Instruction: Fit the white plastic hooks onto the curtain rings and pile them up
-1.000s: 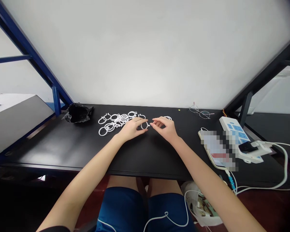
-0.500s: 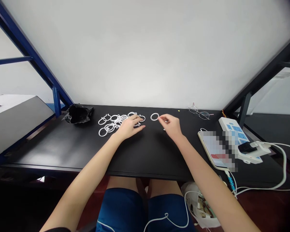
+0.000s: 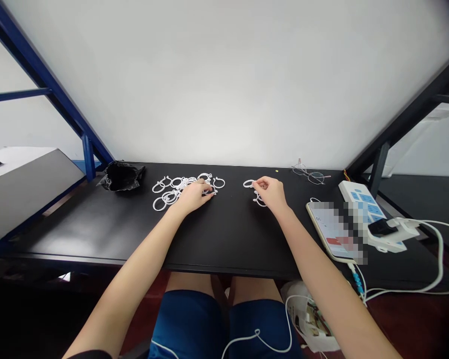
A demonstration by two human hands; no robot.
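White plastic curtain rings [image 3: 159,203] with small eyelets lie in a loose pile on the black desk. My left hand [image 3: 193,196] rests over the pile's right side, thumb and fingers slightly apart and partly covering several rings. Just beyond its fingertips lies a single ring [image 3: 219,183]. Farther right, my right hand [image 3: 272,193] pinches the edge of a white curtain ring [image 3: 248,184] between thumb and fingers. Below that hand, another ring [image 3: 261,202] shows on the desk, partly hidden by the fingers.
A crumpled black plastic bag [image 3: 121,176] sits open at the back left. Eyeglasses [image 3: 316,178] lie near the wall. A charging phone [image 3: 331,232] and a white power strip [image 3: 362,199] with cables occupy the right side. A white bag [image 3: 303,319] hangs below the desk edge.
My right hand has moved slightly right with its ring, close above another ring. My left hand has shifted left over the pile, its fingers drawn closer together.
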